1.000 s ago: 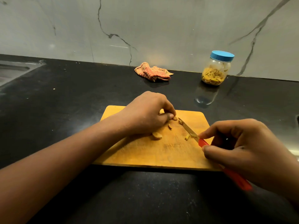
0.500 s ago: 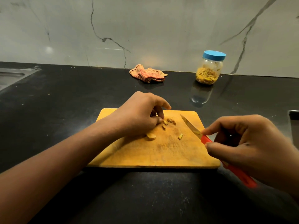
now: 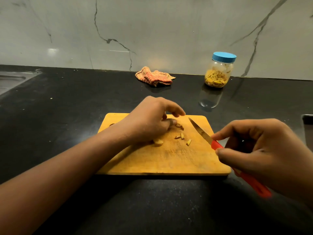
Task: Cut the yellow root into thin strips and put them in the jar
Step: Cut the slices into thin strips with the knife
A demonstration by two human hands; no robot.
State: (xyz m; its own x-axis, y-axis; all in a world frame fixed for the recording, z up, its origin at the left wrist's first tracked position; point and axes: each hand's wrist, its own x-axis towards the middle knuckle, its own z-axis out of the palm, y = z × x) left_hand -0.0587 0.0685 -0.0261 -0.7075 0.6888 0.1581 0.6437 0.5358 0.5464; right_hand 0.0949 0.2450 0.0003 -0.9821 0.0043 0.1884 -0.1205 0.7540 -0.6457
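Head view: red-handled steel knife is gripped by right hand; left hand is curled beside thin yellow root strips, perhaps pinching one

The knife now stands clear of the left hand. A second ago its tip touched the piece pinched at the thumb; now the tip has swung right and farther off, and a gap lies between the blade and the fingers. The left hand's index finger, earlier curled down onto the cutting board, is lifted and points right. The cut strips lie more spread out, with one more showing near the board's middle.
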